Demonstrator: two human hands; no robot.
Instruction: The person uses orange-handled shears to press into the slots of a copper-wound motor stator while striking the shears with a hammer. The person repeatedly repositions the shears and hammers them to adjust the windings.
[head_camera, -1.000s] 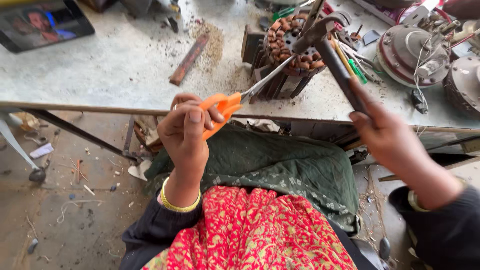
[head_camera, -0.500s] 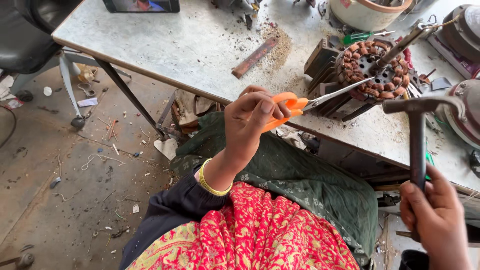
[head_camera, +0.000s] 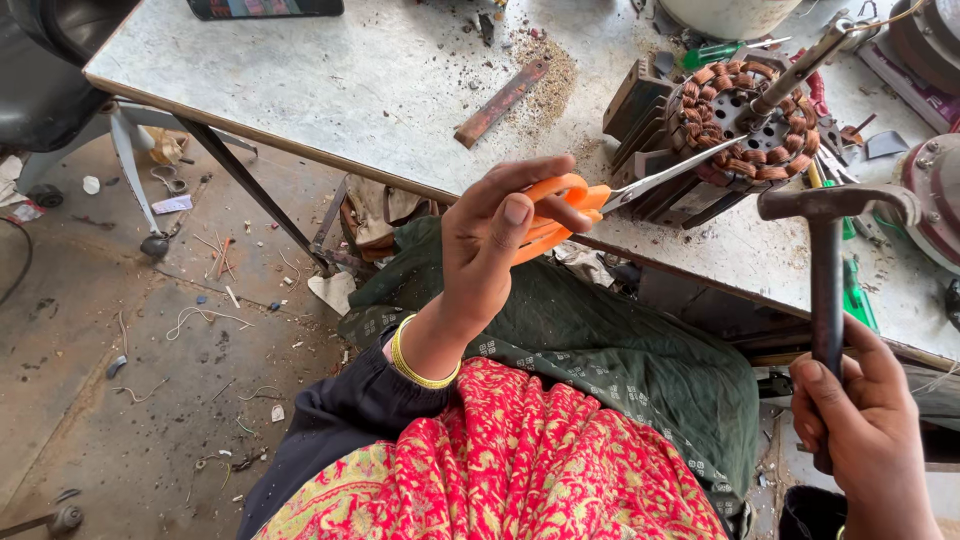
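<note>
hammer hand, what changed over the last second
The right hand drew the hammer back from the copper-wound stator toward the body; its head now hangs off the table edge. Unchanged: the left hand keeps the orange scissors with blades pointed into the stator.

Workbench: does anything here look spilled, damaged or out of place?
Yes. Brown gritty debris lies spilled on the workbench around a rusty flat bar. Wire scraps litter the floor. The wound stator sits tilted on a block.
</note>
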